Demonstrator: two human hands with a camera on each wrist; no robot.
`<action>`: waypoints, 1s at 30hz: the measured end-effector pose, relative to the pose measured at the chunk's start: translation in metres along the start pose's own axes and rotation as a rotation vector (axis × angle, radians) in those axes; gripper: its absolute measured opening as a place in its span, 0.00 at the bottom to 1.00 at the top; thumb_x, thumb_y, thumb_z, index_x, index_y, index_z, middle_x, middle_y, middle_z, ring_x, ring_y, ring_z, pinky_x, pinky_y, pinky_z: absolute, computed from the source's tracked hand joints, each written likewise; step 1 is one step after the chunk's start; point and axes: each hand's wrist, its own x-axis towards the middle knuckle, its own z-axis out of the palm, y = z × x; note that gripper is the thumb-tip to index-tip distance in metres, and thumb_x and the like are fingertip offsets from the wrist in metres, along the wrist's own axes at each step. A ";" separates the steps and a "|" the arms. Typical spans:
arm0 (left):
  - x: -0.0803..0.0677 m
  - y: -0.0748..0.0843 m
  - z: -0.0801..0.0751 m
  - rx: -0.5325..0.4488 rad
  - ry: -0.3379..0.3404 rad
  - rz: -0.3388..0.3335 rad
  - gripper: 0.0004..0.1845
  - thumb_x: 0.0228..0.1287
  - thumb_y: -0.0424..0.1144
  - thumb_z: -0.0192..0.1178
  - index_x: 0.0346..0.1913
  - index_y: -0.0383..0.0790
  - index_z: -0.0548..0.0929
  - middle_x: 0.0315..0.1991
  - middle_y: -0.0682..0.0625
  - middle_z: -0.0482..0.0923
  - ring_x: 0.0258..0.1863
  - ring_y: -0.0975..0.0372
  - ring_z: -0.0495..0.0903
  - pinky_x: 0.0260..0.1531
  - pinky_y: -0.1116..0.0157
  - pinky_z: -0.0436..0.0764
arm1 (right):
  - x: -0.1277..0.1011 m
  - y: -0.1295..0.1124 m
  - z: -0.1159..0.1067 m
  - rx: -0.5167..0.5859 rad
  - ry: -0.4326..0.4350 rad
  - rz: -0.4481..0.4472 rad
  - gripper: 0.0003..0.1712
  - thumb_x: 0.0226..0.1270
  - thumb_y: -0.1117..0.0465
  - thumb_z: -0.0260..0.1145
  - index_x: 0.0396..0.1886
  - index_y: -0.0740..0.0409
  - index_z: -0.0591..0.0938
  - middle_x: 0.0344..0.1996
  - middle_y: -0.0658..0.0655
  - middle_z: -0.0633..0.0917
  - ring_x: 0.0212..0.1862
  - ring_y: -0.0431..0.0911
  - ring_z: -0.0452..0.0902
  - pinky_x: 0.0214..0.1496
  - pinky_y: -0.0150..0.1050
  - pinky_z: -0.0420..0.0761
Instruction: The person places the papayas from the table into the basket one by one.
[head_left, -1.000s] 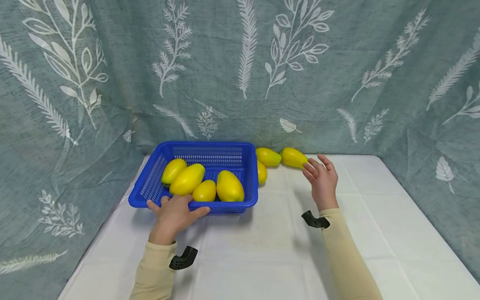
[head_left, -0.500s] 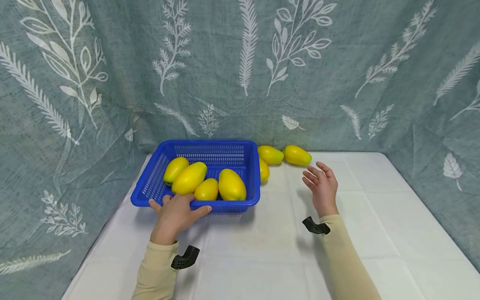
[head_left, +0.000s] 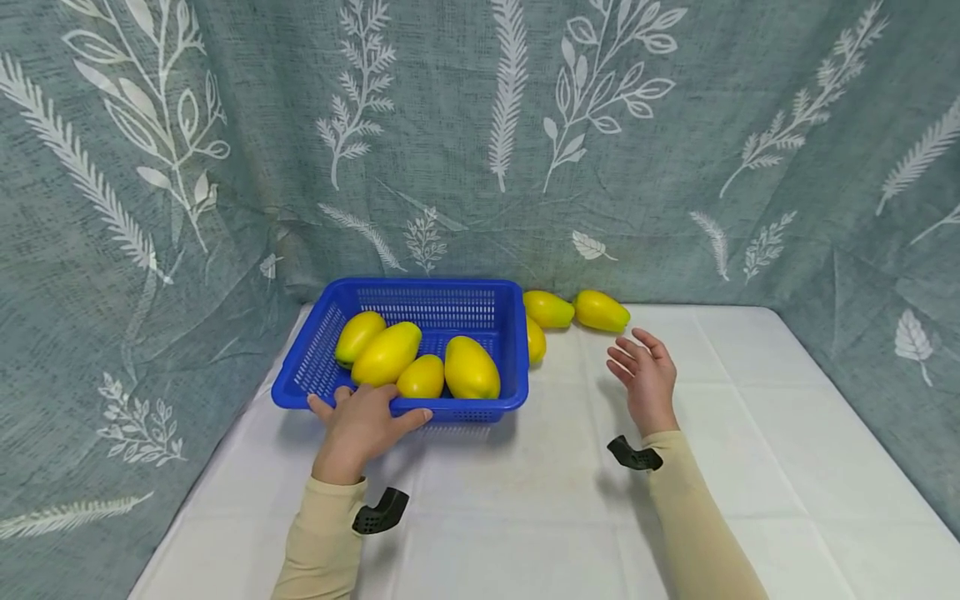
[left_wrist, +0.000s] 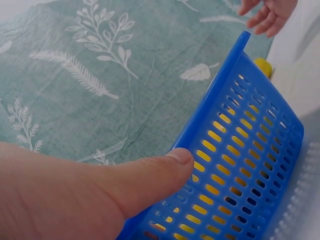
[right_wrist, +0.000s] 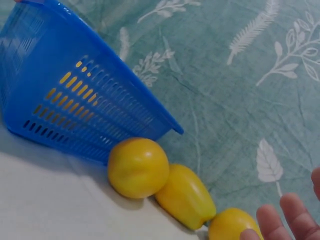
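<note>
A blue plastic basket (head_left: 405, 283) with slotted walls stands at the back left of the table, holding several yellow, papaya-like fruits (head_left: 387, 353). My left hand (head_left: 360, 429) grips its near rim; the thumb lies along the outer wall and the fingers reach inside, partly hidden. To the basket's right are three more such fruits. One (right_wrist: 138, 168) lies right beside the wall, another with a greenish tip (head_left: 549, 309) behind it, and a third (head_left: 602, 311) farthest right. My right hand (head_left: 649, 383) is held just nearer to me than this last fruit, palm facing left, fingers loosely bent, holding nothing.
A white cloth (head_left: 555, 500) covers the table. Behind and along both sides hangs a grey-green curtain (head_left: 450, 183) with white leaf prints, close to the back fruits. A black bracket (head_left: 381, 511) sits on the left wrist, a similar black bracket (head_left: 634, 454) on the right.
My right hand has drawn back slightly from the rightmost fruit, which its fingers overlapped earlier. The left hand keeps its grip on the basket rim. The head view has shifted a little.
</note>
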 end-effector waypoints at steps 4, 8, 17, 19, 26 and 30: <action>0.001 -0.001 0.001 0.000 -0.001 -0.004 0.29 0.64 0.61 0.65 0.57 0.43 0.85 0.63 0.34 0.79 0.62 0.25 0.65 0.61 0.17 0.36 | 0.003 0.001 0.003 -0.028 -0.029 0.035 0.10 0.80 0.62 0.54 0.55 0.45 0.74 0.41 0.45 0.86 0.41 0.37 0.86 0.47 0.31 0.87; 0.003 -0.002 0.001 0.003 -0.002 -0.006 0.29 0.64 0.61 0.65 0.58 0.43 0.85 0.63 0.33 0.79 0.63 0.24 0.64 0.61 0.17 0.35 | 0.012 0.002 0.018 -0.156 -0.103 0.108 0.20 0.80 0.60 0.53 0.67 0.52 0.70 0.55 0.53 0.82 0.46 0.41 0.86 0.51 0.34 0.86; 0.000 0.000 0.002 0.009 -0.010 -0.013 0.30 0.64 0.62 0.65 0.60 0.43 0.85 0.63 0.34 0.79 0.64 0.24 0.64 0.61 0.17 0.36 | 0.046 0.011 0.073 -0.641 -0.368 0.176 0.30 0.79 0.53 0.54 0.77 0.51 0.67 0.73 0.62 0.72 0.62 0.58 0.77 0.63 0.50 0.81; -0.001 0.001 0.003 0.008 -0.013 -0.011 0.30 0.64 0.62 0.65 0.60 0.44 0.85 0.63 0.34 0.79 0.65 0.24 0.64 0.61 0.17 0.37 | 0.050 0.016 0.080 -0.711 -0.393 0.175 0.29 0.79 0.52 0.55 0.76 0.51 0.68 0.71 0.61 0.74 0.56 0.54 0.77 0.57 0.48 0.82; -0.002 0.000 0.004 0.010 0.015 -0.012 0.28 0.63 0.61 0.66 0.57 0.44 0.86 0.61 0.35 0.81 0.65 0.26 0.65 0.62 0.17 0.37 | 0.057 0.029 0.100 -0.852 -0.439 0.145 0.30 0.79 0.48 0.56 0.75 0.51 0.70 0.73 0.61 0.72 0.58 0.55 0.77 0.52 0.50 0.85; -0.002 -0.002 0.002 0.014 0.026 -0.016 0.28 0.62 0.61 0.67 0.57 0.44 0.86 0.59 0.35 0.81 0.64 0.26 0.66 0.62 0.17 0.37 | 0.060 0.031 0.111 -0.929 -0.479 0.143 0.31 0.79 0.46 0.56 0.76 0.51 0.68 0.73 0.62 0.71 0.58 0.59 0.80 0.51 0.53 0.87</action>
